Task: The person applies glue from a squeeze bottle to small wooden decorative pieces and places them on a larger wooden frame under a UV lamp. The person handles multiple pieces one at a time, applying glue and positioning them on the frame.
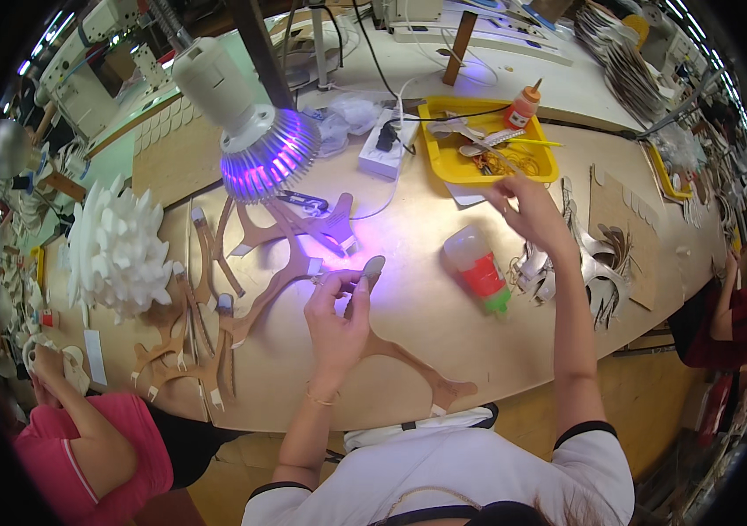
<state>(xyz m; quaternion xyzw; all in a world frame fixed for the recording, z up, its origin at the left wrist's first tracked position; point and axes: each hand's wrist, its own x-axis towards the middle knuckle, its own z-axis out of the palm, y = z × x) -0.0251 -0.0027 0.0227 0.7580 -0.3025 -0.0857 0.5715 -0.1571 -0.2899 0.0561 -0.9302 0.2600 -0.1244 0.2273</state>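
My left hand is closed, thumb and fingers pinching a small grey rounded strap tip under the lamp's violet light. A brown sandal strap piece emerges from behind that hand; whether the two are joined is hidden. My right hand is at the near rim of the yellow tray, its fingers bent together beside a thin strip; what they grip is unclear. Inside the tray lie silver strap parts, yellow thread and a pencil. Brown forked strap pieces lie left of my left hand.
A lamp hangs low over the table. A clear bottle with red label and green cap lies between my arms. Silver straps are at right, a white spiky object at left. A person in pink sits lower left.
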